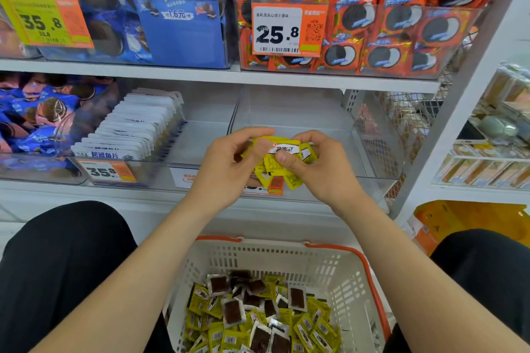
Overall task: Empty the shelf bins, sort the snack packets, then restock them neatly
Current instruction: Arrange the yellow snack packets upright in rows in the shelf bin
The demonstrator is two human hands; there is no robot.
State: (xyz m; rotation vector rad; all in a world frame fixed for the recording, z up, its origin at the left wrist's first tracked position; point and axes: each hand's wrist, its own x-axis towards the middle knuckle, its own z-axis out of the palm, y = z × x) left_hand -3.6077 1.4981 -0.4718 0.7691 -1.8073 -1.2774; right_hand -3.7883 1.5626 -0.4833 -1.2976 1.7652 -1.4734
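A clear shelf bin [301,112] sits straight ahead of you. Below its front edge, a white basket [286,258] holds loose yellow and brown packets [258,315]. Just before the bin's front lip, your left hand [229,163] and right hand [321,169] both grip one stack of yellow snack packets [279,170]. Its long axis runs left to right. The bin lies directly beyond, with both hands equally near.

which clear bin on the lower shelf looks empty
The rightmost clear bin; the middle one holds white packets and the left one blue cookie packs.
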